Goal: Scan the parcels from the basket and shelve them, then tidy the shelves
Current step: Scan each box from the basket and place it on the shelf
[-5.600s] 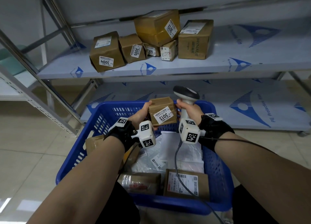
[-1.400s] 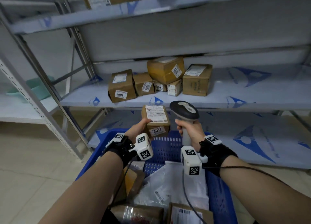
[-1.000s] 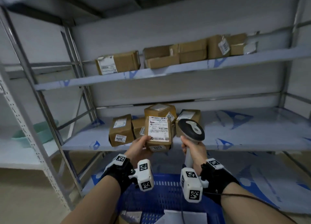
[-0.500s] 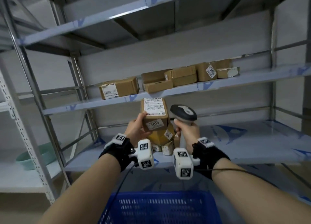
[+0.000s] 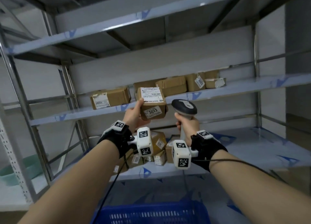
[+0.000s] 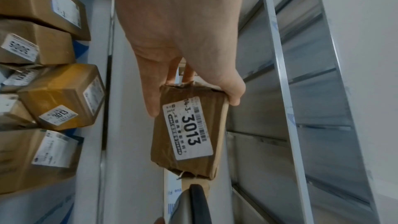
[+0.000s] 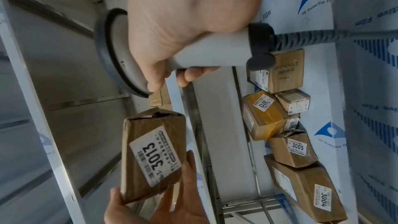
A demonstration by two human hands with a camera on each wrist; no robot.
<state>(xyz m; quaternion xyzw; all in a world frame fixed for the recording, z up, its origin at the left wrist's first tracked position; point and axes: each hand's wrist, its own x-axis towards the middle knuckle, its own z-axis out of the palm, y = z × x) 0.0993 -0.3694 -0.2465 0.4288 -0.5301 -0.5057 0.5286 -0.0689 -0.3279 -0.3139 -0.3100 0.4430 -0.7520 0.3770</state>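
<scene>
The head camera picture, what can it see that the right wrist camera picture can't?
Only the head view shows the blue basket below, the upper shelf with its boxes, including one tagged 3003, and both wrist cameras. Only the right wrist view shows the scanner's cable end and the readable lower-shelf labels 3004 and 3005. Both show the left hand holding the 3013 parcel and the right hand gripping the scanner.

Both arms raised (forearms bare); left hand (image 5: 134,116) and right hand (image 5: 187,125) each grip something.
</scene>
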